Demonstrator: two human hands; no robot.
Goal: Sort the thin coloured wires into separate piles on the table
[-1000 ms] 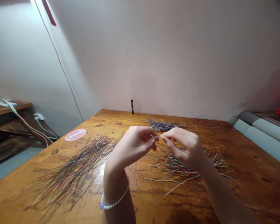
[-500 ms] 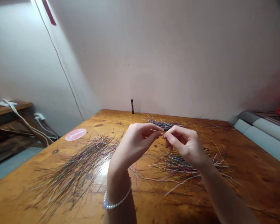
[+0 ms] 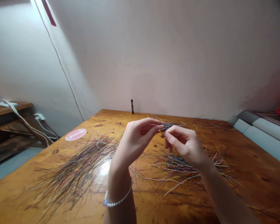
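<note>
My left hand (image 3: 141,135), with a pearl-bead bracelet (image 3: 119,203) at the wrist, is raised over the middle of the table, thumb and fingertips pinched. Close beside its fingertips, a little lower and to the right, my right hand (image 3: 183,144) is pinched too. Whatever the two hold is too thin to make out. Below my right hand lies a tangled pile of thin coloured wires (image 3: 177,163). A larger spread of similar wires (image 3: 77,168) lies left of my left hand. Behind the fingertips is a third, darker bunch of wires (image 3: 171,126), partly hidden.
A black marker (image 3: 132,106) stands upright at the wooden table's back edge. A round pink sticker with a white 1 (image 3: 76,134) is on the table's left side. Loose wires (image 3: 212,126) lie at the back right. White cables (image 3: 25,121) hang by a side table at left.
My left hand has risen slightly, and its fingertips have parted a little from my right hand's. My right hand has hardly moved. The wire piles look the same.
</note>
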